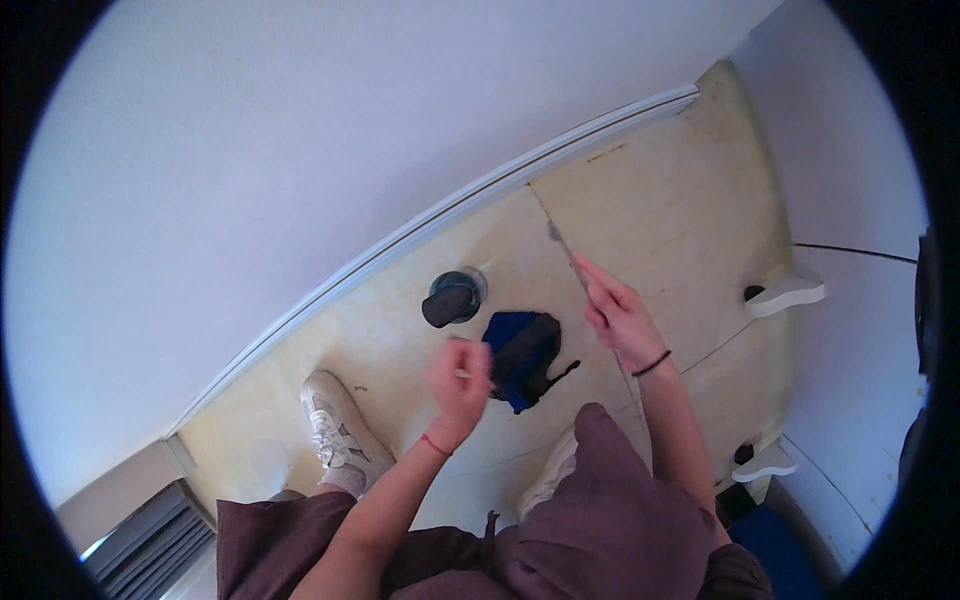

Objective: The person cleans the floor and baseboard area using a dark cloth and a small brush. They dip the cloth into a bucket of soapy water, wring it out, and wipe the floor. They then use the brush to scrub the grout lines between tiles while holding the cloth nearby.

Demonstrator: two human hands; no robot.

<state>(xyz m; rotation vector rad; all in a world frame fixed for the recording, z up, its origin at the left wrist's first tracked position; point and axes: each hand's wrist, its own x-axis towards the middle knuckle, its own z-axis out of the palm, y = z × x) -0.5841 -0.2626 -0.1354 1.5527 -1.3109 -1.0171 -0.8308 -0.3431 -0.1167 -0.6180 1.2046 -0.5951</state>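
A long, thin, greyish stick-like tool [554, 232] is gripped in the right hand [624, 318], fingers wrapped around it, its tip pointed away from the body above the beige floor [660, 210]. It is judged light and fairly stiff, best held around its shaft, back from the tip; its lower extent is confused with a floor seam. The left hand [460, 385] is curled and blurred; whether anything is pinched in it cannot be determined. Just beyond, a crumpled blue-and-black fabric item [536, 345] is seen, probably soft and light, easily gathered by a fold. Nearby, a clear, rounded container with a dark top [453, 303] is stood; it may be slippery, and fragile if glass, so its sides would suit a grip. No brand, label or writing can be read.
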